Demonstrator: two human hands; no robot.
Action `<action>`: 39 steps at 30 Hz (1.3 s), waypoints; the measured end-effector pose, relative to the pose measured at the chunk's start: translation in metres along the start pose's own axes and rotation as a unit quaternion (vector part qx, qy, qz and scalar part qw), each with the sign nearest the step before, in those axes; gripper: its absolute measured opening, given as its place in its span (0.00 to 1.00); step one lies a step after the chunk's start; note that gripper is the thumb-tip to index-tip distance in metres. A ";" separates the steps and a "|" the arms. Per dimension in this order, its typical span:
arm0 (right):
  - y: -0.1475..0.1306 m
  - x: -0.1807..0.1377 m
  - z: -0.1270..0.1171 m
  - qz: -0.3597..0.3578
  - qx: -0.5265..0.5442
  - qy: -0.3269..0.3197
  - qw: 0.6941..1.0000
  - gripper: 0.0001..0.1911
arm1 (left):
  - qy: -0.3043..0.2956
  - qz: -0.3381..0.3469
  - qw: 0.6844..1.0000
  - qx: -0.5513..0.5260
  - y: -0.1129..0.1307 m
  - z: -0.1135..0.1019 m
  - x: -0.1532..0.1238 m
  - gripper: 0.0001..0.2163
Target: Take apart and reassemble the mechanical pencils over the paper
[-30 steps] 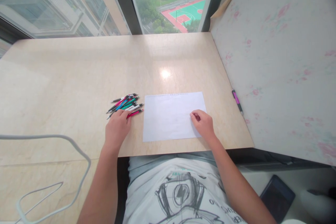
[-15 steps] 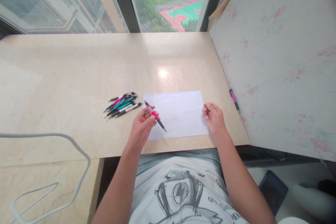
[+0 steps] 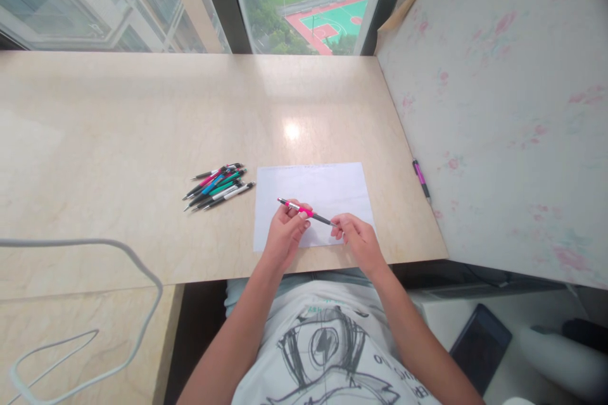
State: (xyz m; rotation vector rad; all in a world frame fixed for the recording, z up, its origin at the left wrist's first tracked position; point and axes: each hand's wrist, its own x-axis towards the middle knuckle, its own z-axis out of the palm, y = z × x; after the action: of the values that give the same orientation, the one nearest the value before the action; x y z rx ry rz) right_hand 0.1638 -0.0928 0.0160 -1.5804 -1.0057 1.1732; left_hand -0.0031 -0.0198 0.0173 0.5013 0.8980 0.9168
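Observation:
A pink ballpoint pen (image 3: pixel 306 211) with a black grip is held above a white sheet of paper (image 3: pixel 323 183). My left hand (image 3: pixel 287 231) has its fingers closed round the pen's pink barrel. At the pen's tip, my right hand (image 3: pixel 358 237) pinches with thumb and fingers; the metal point partly disappears between them. The pen lies tilted, its clicker end up to the left and its tip down to the right. Left of the paper is a loose pile of several pens (image 3: pixel 218 186) in pink, blue, green, white and black.
A purple and black pen (image 3: pixel 420 178) lies along the wall panel (image 3: pixel 513 139) at the right. A grey cable (image 3: pixel 118 247) loops across the lower left of the wooden desk (image 3: pixel 142 114). A dark tablet-like device (image 3: pixel 481 348) lies below, right of my arm.
My left hand has moved right with the pink pen, which has turned closer to level. My right hand has come left from the paper's edge to the pen's tip.

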 end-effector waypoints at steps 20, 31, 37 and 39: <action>-0.003 0.006 0.012 0.064 0.103 0.012 0.992 0.27 | -0.031 0.050 0.997 0.050 -0.006 -0.003 -0.010 0.10; -0.009 0.010 0.029 0.093 0.343 0.078 0.931 0.22 | -0.098 0.153 0.968 0.175 -0.014 -0.003 -0.019 0.11; -0.010 0.007 0.032 0.121 0.439 0.069 0.887 0.18 | -0.096 0.163 0.938 0.291 -0.009 0.000 -0.022 0.12; -0.010 0.007 0.032 0.127 0.451 0.067 0.881 0.18 | -0.101 0.165 0.933 0.302 -0.006 -0.001 -0.022 0.12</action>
State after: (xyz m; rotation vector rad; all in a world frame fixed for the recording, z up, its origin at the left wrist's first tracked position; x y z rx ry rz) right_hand 0.1331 -0.0775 0.0187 -1.0083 -0.0750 1.3968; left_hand -0.0079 -0.0419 0.0218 1.2871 0.9159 0.8591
